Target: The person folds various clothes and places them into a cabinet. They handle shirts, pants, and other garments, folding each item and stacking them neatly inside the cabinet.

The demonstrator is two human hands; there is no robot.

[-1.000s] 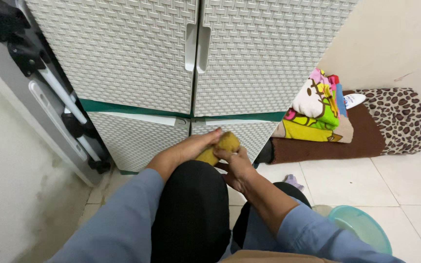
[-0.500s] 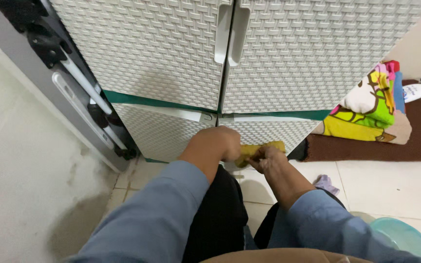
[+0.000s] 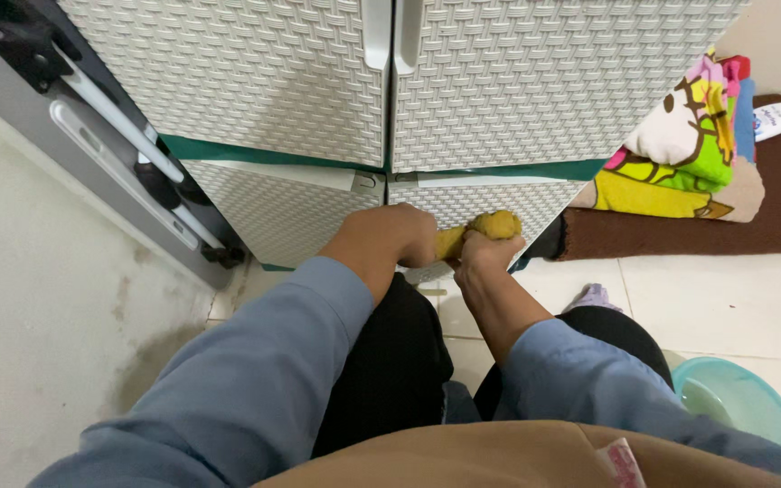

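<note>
A yellow cloth (image 3: 485, 228) is gripped at both ends just in front of the lower doors of a white woven-pattern cabinet (image 3: 273, 99), above the knees of a crouching person in black trousers. The left hand (image 3: 399, 237) is clenched over one end of the cloth, knuckles up; the right hand (image 3: 483, 256) is closed round the other end, where the fabric is bunched into a rounded lump above the fingers. Between the two hands a short, tight length of cloth can be seen, which reads as wringing or twisting (whether any water is coming out cannot be told).

As a judgement on progress: the cloth is compacted and held off the floor, so the squeezing appears to be under way rather than finished, and nothing shows it having been put to the cabinet, whose surface is not touched by either hand. The cabinet doors are shut, and a green band (image 3: 255, 155) runs between the upper and lower pairs.

A teal plastic basin (image 3: 743, 402) is set on the tiled floor (image 3: 707, 289) near the right elbow, only partly in view. A folded stepladder (image 3: 110, 136) is propped between the cabinet and the left wall. Folded colourful bedding (image 3: 680, 154) lies on a brown mat (image 3: 770, 226) to the right, and a small purple item (image 3: 594, 296) lies on the tiles beside the right knee.
</note>
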